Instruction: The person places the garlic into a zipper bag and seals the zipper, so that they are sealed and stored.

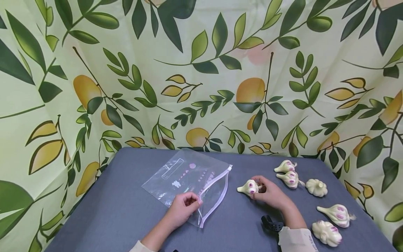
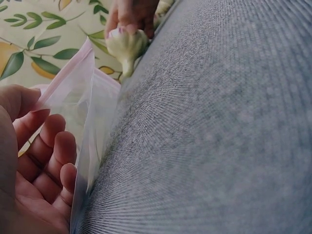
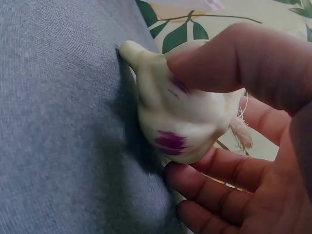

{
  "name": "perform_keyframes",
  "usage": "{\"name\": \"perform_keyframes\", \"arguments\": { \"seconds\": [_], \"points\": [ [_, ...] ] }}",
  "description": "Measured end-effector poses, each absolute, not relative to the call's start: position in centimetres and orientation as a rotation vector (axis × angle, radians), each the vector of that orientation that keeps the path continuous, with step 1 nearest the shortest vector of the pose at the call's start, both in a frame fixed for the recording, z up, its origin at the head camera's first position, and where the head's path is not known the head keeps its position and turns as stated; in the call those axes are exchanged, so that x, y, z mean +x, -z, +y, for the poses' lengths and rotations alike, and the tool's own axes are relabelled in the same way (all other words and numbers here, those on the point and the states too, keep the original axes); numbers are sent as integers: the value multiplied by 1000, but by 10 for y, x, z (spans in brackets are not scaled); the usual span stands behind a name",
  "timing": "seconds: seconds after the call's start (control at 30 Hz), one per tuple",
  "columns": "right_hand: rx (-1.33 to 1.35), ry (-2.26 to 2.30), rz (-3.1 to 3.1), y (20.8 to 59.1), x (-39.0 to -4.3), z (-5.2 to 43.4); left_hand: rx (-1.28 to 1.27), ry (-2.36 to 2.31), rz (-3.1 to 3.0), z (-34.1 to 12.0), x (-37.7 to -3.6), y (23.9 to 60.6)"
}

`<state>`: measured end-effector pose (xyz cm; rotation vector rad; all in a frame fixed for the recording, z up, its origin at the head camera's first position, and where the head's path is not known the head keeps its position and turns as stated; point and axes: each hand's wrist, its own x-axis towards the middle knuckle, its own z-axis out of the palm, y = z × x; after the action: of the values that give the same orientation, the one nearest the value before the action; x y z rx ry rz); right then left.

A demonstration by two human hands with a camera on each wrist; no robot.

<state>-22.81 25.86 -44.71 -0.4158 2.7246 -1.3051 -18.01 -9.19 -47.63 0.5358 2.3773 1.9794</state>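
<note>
Clear plastic sits under my left hand (image 1: 182,208), whose curled fingers (image 2: 51,161) pinch the near edge of a zip bag (image 1: 189,178) at its open mouth, lifting one wall off the grey table (image 1: 126,210). Just beside it to the right, my right hand (image 1: 270,192) holds a garlic bulb (image 1: 249,188) between thumb and fingers, its pointed tip resting on the cloth. This bulb is creamy white, plump, with purple blotches on its skin and a wisp of dry root at the fat end. I count six bulbs in all: the one I hold, two low at my right (image 1: 327,232) (image 1: 337,213), and three further back (image 1: 316,187) (image 1: 289,179) (image 1: 284,166). One bag, with a white zip edge and pale printed marks. Behind the table hangs a curtain (image 1: 201,70) printed with green leaves and lemons.
</note>
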Motion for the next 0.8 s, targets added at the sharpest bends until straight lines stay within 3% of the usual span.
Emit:
{"name": "perform_keyframes", "arguments": {
  "seconds": [0.47,0.8],
  "points": [
    [-483,1344,2668,434,-224,244,533,-1963,2408,-92,-182,478],
    [-595,1248,2778,427,-217,196,534,-1974,2400,-91,-180,476]
  ]
}}
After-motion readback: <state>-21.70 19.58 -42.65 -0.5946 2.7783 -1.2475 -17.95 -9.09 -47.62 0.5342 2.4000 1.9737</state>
